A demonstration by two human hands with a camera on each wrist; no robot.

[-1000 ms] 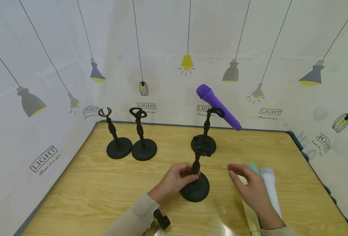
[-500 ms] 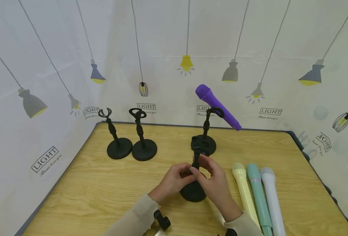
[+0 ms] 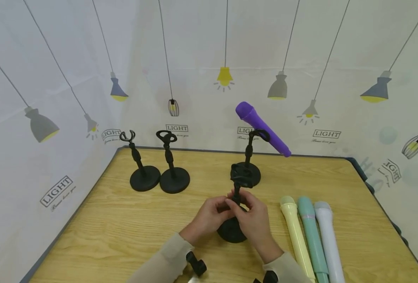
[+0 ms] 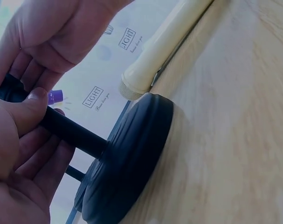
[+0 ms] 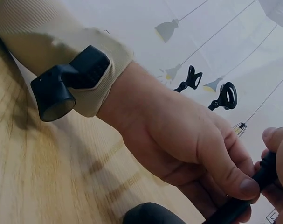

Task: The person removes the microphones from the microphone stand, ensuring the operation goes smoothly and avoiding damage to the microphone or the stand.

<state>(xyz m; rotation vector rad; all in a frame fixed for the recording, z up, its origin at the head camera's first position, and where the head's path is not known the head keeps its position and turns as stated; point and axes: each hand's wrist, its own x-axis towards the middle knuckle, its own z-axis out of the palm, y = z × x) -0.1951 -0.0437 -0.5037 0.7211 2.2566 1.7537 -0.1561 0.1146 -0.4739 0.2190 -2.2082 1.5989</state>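
Note:
Both hands hold one black tabletop microphone stand (image 3: 231,232) at the middle of the table. My left hand (image 3: 207,217) pinches its pole between thumb and fingers. Slightly higher, the right hand (image 3: 256,220) curls round the pole; its thumb shows at the front in the head view. Above the hands is the stand's black clip (image 3: 242,175), with no microphone in it. The left wrist view shows the round base (image 4: 132,158) tipped in that camera's frame, close to the wood. Fingers hide part of the pole.
Behind, a purple microphone (image 3: 263,127) leans in another stand (image 3: 248,157). Two stands, left one (image 3: 143,179) and right one (image 3: 174,180), stand at back left. Yellow (image 3: 295,232), green (image 3: 312,236) and white (image 3: 328,236) microphones lie at right.
My right hand has come from above the microphones at right to the stand's pole and taken hold of it. The left hand keeps its grip there.

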